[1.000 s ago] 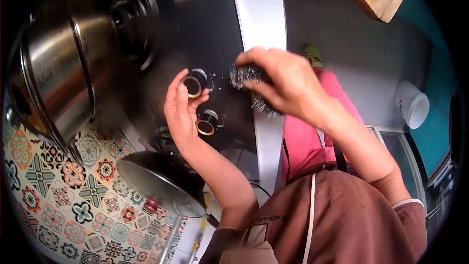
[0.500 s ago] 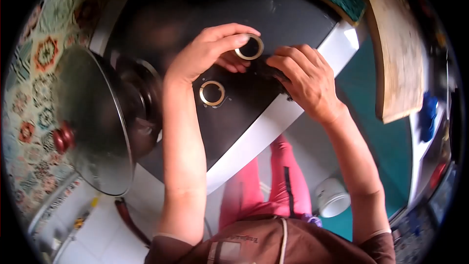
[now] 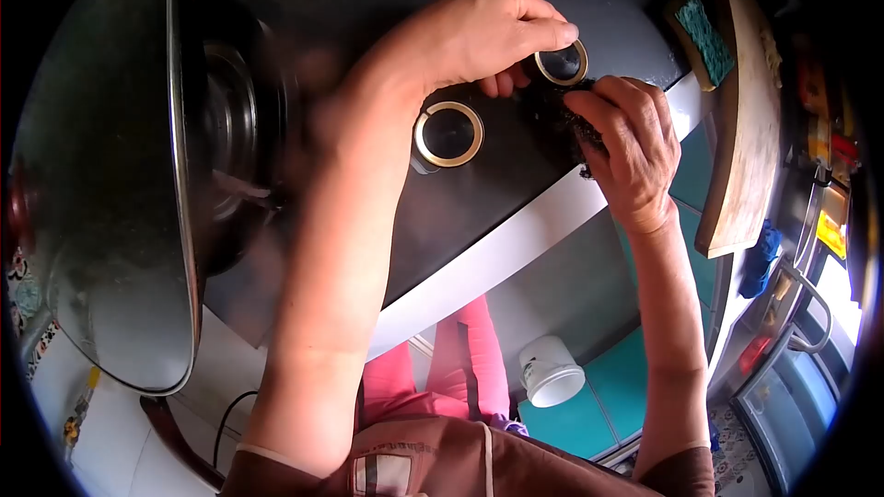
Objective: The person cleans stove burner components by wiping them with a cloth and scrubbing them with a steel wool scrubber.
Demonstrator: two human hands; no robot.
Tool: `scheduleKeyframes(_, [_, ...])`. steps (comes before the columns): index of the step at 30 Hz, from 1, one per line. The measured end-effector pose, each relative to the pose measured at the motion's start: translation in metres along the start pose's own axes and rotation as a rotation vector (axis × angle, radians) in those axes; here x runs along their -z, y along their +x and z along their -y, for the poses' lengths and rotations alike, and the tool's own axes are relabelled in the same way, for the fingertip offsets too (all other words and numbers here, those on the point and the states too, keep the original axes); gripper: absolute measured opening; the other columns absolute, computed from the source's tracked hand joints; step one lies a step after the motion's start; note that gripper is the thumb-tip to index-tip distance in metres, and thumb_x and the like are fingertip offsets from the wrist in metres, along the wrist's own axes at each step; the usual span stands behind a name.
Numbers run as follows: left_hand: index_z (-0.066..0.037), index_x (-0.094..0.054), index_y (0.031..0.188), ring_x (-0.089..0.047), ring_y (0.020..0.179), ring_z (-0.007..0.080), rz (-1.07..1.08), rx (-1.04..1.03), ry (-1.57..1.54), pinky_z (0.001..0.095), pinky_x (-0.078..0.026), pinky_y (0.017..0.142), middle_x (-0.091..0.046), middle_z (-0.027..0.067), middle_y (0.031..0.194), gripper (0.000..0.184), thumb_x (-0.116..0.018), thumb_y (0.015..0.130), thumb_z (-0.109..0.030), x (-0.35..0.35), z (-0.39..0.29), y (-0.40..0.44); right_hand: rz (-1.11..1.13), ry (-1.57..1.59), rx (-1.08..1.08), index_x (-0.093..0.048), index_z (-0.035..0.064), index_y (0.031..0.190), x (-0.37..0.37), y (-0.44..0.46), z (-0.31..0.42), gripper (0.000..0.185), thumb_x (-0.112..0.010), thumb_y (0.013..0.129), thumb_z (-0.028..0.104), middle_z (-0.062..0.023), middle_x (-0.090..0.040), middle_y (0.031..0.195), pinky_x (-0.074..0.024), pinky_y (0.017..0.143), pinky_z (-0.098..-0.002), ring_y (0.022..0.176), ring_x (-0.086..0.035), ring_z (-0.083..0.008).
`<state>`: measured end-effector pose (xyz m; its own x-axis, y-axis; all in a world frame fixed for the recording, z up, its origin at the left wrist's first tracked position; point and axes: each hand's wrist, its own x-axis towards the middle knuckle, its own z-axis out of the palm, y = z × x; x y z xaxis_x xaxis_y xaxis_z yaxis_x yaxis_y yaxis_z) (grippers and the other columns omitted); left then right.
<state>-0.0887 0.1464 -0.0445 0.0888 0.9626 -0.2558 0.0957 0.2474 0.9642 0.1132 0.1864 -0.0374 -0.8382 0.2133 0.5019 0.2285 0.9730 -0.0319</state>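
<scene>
My left hand (image 3: 493,32) pinches a brass-coloured ring (image 3: 584,63) at its upper edge, thumb and fingers closed on it. Just below and to the right, my right hand (image 3: 637,152) is curled around a dark, frizzy scouring pad (image 3: 589,136), its fingertips close to the held ring. Whether the pad touches the ring I cannot tell. A second brass-coloured ring (image 3: 478,135) lies flat on the black stovetop (image 3: 460,230), below my left wrist.
On the left, a large glass lid (image 3: 110,184) stands tilted by a dark round pan-like thing (image 3: 230,120). A green-and-tan sponge (image 3: 704,41) rests beside a wooden board (image 3: 741,138) at the right. Below the counter's white edge (image 3: 516,244) stands a white bucket (image 3: 551,373).
The view has turned and come closer to the stovetop. My left hand still holds the ring and my right hand the scouring pad. The second ring stays on the stovetop.
</scene>
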Motion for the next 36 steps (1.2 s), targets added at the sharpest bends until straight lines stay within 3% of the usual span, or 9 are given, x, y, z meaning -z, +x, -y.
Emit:
scheduleKeyframes(8, [-0.006,-0.068,0.103,-0.056,0.049,0.0081,-0.065,-0.023,0.013,0.0194,-0.044,0.045,-0.061,0.0014,0.063,0.032,-0.058,0.088,-0.033,-0.002,0.000,-0.001,-0.071,-0.005,0.042,-0.065,0.0079,0.090,-0.015,0.006,0.008,0.031,-0.070,0.060,0.006,-0.0035,-0.056,0.092,-0.0482,0.059,-0.0288,0.077,-0.055,-0.0201])
scheduleKeyframes(12, [-0.003,-0.066,0.082,-0.055,0.047,0.0104,0.003,0.055,-0.053,0.0249,-0.044,0.044,-0.059,0.0035,0.058,0.029,-0.053,0.091,-0.026,0.001,-0.003,0.002,-0.122,0.003,0.056,-0.064,0.0107,0.090,-0.024,0.012,0.013,0.027,-0.066,0.063,0.007,-0.0012,-0.053,0.087,-0.0448,0.054,-0.0281,0.068,-0.051,-0.0184])
scheduleKeyframes(13, [-0.003,-0.066,0.081,-0.055,0.047,0.0105,-0.011,0.109,0.012,0.0243,-0.044,0.044,-0.059,0.0036,0.059,0.028,-0.052,0.091,-0.025,-0.001,-0.012,0.003,-0.130,-0.009,0.041,-0.064,0.0109,0.090,-0.027,0.013,0.016,0.027,-0.066,0.063,0.008,-0.0014,-0.053,0.087,-0.0446,0.053,-0.0280,0.068,-0.050,-0.0185])
scheduleKeyframes(15, [-0.002,-0.066,0.082,-0.055,0.047,0.0109,0.033,-0.064,0.023,0.0241,-0.044,0.044,-0.060,0.0042,0.060,0.028,-0.052,0.091,-0.025,0.005,0.002,0.005,-0.151,-0.036,0.016,-0.063,0.0113,0.090,-0.032,0.016,0.019,0.027,-0.065,0.063,0.008,-0.0017,-0.053,0.087,-0.0441,0.053,-0.0279,0.067,-0.050,-0.0187])
scheduleKeyframes(19, [-0.002,-0.067,0.087,-0.057,0.048,0.0115,0.004,0.121,-0.051,0.0247,-0.046,0.044,-0.060,0.0056,0.061,0.028,-0.052,0.091,-0.025,0.001,-0.015,-0.002,-0.062,-0.081,-0.069,-0.064,0.0126,0.090,-0.012,0.004,0.012,0.030,-0.064,0.063,0.001,-0.0024,-0.055,0.089,-0.0480,0.058,-0.0283,0.075,-0.056,-0.0193])
scheduleKeyframes(21, [-0.003,-0.068,0.092,-0.058,0.048,0.0119,-0.006,-0.031,-0.043,0.0248,-0.047,0.045,-0.061,0.0065,0.061,0.027,-0.052,0.091,-0.025,0.003,-0.007,-0.006,-0.052,-0.138,-0.190,-0.065,0.0125,0.089,-0.004,-0.004,-0.003,0.036,-0.070,0.055,0.001,-0.0025,-0.057,0.089,-0.0505,0.063,-0.0279,0.081,-0.059,-0.0196])
scheduleKeyframes(25, [-0.006,-0.069,0.100,-0.055,0.048,0.0087,-0.022,-0.038,0.019,0.0196,-0.043,0.043,-0.061,0.0011,0.062,0.031,-0.058,0.088,-0.032,0.000,0.002,0.003,-0.052,-0.090,0.087,-0.067,0.0139,0.091,0.012,0.016,-0.003,0.036,-0.073,0.056,0.005,-0.0035,-0.059,0.092,-0.0512,0.063,-0.0276,0.083,-0.060,-0.0205])
scheduleKeyframes(30, [-0.004,-0.067,0.092,-0.054,0.047,0.0074,0.004,-0.030,-0.012,0.0194,-0.044,0.043,-0.059,0.0009,0.061,0.037,-0.053,0.090,-0.038,0.002,0.001,0.000,0.118,-0.009,-0.115,-0.063,0.0102,0.103,0.017,-0.006,0.008,0.043,-0.077,0.063,0.002,-0.0080,-0.054,0.099,-0.0526,0.064,-0.0303,0.084,-0.060,-0.0231])
scheduleKeyframes(36, [-0.003,-0.065,0.089,-0.055,0.050,0.0084,0.044,-0.099,-0.088,0.0209,-0.045,0.049,-0.059,0.0024,0.061,0.039,-0.048,0.093,-0.038,0.004,0.011,0.000,0.086,0.007,-0.036,-0.065,0.0071,0.099,0.005,0.008,0.015,0.048,-0.072,0.052,-0.001,-0.0082,-0.055,0.097,-0.0509,0.063,-0.0307,0.085,-0.058,-0.0240])
